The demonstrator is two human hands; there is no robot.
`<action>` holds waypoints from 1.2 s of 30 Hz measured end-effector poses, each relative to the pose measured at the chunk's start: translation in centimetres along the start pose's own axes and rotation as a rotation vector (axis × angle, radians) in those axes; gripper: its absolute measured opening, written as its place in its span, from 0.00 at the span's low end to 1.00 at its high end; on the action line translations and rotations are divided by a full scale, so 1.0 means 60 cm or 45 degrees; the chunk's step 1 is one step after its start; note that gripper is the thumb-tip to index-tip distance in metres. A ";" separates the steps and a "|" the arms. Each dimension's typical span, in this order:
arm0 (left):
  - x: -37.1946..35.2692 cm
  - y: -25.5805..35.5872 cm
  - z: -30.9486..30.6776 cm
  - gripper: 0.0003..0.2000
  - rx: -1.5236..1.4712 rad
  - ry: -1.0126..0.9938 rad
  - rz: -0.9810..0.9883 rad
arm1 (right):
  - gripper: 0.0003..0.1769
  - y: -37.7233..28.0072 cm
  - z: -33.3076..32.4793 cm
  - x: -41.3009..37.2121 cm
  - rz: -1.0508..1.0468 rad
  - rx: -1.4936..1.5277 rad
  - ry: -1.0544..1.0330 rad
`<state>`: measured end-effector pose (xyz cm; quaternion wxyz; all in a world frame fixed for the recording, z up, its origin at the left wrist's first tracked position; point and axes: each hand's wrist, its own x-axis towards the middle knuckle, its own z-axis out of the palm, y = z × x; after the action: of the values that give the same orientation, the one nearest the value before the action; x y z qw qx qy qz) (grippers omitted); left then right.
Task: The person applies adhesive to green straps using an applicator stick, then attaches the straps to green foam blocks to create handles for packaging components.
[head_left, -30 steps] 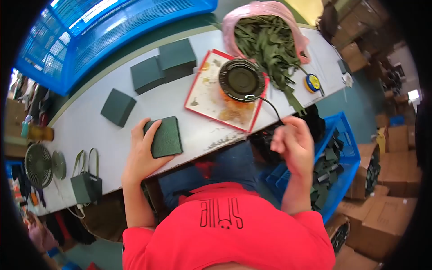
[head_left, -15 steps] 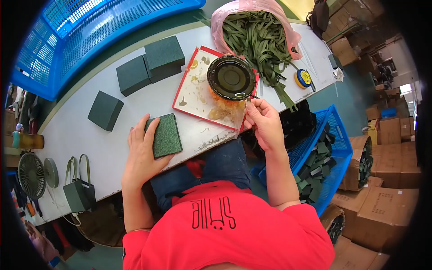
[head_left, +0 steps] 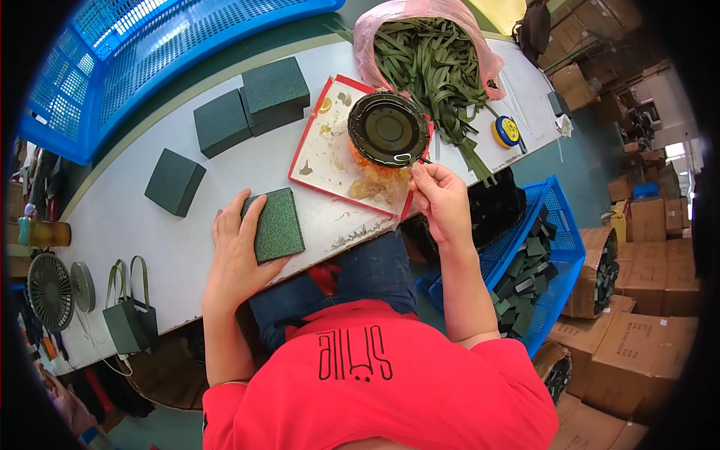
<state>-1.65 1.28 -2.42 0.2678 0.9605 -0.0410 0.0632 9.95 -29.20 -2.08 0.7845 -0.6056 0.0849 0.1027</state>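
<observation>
My left hand (head_left: 241, 244) is wrapped round the left side of a dark green box (head_left: 278, 226) at the table's front edge, thumb below and fingers above. My right hand (head_left: 439, 196) is pinched at the right rim of a round black-topped pot (head_left: 388, 129), on the thin end of a stick (head_left: 424, 160) that is mostly hidden. Under the pot lies a white board with a red border (head_left: 310, 164), stained with brownish glue. More dark green boxes (head_left: 175, 182) stand to the left and at the back of the table.
Green straps (head_left: 431, 67) spill from a pink bag (head_left: 367, 41) behind the pot. A yellow-blue tape roll (head_left: 505, 131) lies at right. Blue crates stand at the back left (head_left: 172, 56) and lower right (head_left: 574, 247). A small fan (head_left: 50, 292) and a strapped green box (head_left: 126, 328) are at left.
Both hands keep nearly the same places. The view has shifted very slightly; nothing has been taken hold of or let go.
</observation>
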 end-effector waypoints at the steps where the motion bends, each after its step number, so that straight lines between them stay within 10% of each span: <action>1: 0.000 0.000 0.000 0.44 -0.002 0.000 0.000 | 0.11 0.001 0.000 0.001 -0.005 0.001 -0.002; 24: 0.015 0.026 0.020 0.44 0.086 0.102 -0.021 | 0.08 0.000 0.020 -0.025 -0.162 0.118 0.074; 36: 0.028 0.028 -0.017 0.51 -0.530 0.038 0.396 | 0.09 0.001 0.094 -0.127 0.523 -0.217 -0.811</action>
<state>-0.28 0.28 -0.46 0.4474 0.8658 -0.1964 0.1079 2.65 -24.17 1.22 0.6817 -0.5767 -0.0524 0.4472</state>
